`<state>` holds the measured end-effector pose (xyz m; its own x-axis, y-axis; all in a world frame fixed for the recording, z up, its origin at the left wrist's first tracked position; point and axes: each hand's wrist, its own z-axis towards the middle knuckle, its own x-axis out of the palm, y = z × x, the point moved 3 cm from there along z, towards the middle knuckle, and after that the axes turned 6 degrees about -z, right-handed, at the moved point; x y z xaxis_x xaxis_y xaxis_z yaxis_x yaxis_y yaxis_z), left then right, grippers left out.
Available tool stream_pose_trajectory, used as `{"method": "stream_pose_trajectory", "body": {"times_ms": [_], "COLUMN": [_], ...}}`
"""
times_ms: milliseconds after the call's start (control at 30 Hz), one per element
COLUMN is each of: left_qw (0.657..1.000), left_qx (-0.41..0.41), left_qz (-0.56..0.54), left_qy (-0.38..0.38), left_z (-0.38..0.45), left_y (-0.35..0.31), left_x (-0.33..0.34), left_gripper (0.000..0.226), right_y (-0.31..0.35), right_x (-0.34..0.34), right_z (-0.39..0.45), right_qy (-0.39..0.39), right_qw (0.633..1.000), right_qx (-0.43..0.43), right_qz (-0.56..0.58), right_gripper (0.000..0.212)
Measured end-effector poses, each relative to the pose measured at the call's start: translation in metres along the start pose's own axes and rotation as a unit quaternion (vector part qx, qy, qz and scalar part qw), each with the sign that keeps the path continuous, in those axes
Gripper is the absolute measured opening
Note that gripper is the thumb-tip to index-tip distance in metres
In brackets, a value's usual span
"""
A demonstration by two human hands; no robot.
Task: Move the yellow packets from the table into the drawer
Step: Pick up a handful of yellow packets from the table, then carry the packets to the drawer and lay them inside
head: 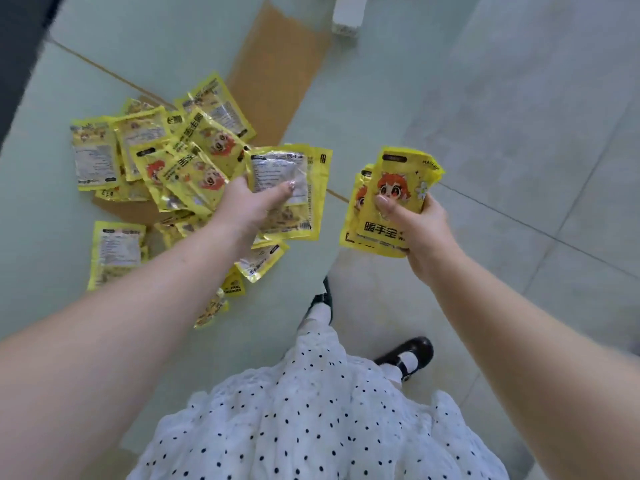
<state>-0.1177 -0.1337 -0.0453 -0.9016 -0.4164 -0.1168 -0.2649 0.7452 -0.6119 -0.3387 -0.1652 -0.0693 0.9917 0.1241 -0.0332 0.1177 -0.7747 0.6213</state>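
Note:
Several yellow packets [166, 161] with a red-haired cartoon figure lie in a loose heap on the pale green glass table [69, 216]. My left hand [252, 202] grips a small stack of yellow packets [294, 188], back side up, above the table's right edge. Off the table's edge and over the floor, my right hand [415, 226] holds another stack of yellow packets [391, 199] upright, thumb pressed on the front one. No drawer is in view.
A brown cardboard sheet [273, 71] shows under the glass. The table edge runs diagonally down to my white polka-dot dress [311, 417] and black shoes [408, 355]. Grey floor tiles [519, 116] fill the right. A white box [346, 15] stands at the top.

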Motion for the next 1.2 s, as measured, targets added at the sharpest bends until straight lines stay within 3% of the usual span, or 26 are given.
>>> {"method": "stream_pose_trajectory", "body": {"times_ms": [133, 267, 667, 1033, 1200], "left_qw": [0.997, 0.984, 0.89, 0.754, 0.717], "left_qx": [0.008, 0.027, 0.062, 0.086, 0.098], "left_qz": [0.011, 0.077, 0.303, 0.47, 0.502], "left_qy": [0.077, 0.158, 0.335, 0.451, 0.473], "left_z": [-0.027, -0.068, -0.257, -0.386, -0.399], "left_y": [0.021, 0.052, 0.214, 0.366, 0.42], "left_x": [0.069, 0.148, 0.396, 0.543, 0.601], "left_gripper": [0.026, 0.032, 0.04, 0.016, 0.03], "right_y": [-0.032, -0.074, -0.272, -0.442, -0.5], "right_x": [-0.079, -0.17, -0.42, -0.516, -0.543], "right_z": [-0.03, -0.073, -0.268, -0.399, -0.397], "right_qy": [-0.059, -0.126, -0.316, -0.443, -0.452], "right_qw": [0.996, 0.983, 0.894, 0.756, 0.707], "right_qx": [-0.006, -0.02, -0.031, 0.012, 0.03], "right_qz": [0.065, 0.129, 0.315, 0.482, 0.543], "right_gripper": [0.023, 0.023, 0.017, 0.016, 0.031]}}
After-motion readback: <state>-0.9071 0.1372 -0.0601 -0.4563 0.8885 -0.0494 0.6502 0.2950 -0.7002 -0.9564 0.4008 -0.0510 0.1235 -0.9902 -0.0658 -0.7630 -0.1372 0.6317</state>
